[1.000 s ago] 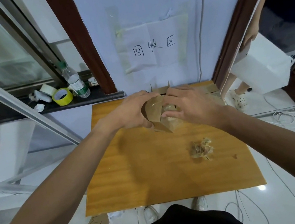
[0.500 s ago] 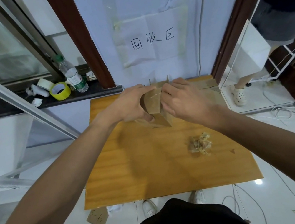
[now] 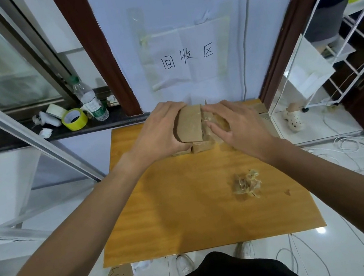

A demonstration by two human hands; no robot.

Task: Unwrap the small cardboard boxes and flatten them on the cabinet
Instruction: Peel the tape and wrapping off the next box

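Item: 1 small cardboard box (image 3: 189, 124) at the cabinet's (image 3: 186, 197) far edge, left hand (image 3: 158, 132) gripping its raised flap, right hand (image 3: 237, 126) spread-fingered on the taped side; likely risk: clinging tape tears the flap, or the box skids away.

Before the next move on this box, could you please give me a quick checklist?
Left hand has a grip on the cardboard box: ok.
Right hand pinching tape or only resting on the box: cannot tell.
Clear tape off the box: not ok, some shows across it.
Box flattened: not ok.
Bare cabinet top in front of the box: ok.
Tape wad lies apart from the box: ok.
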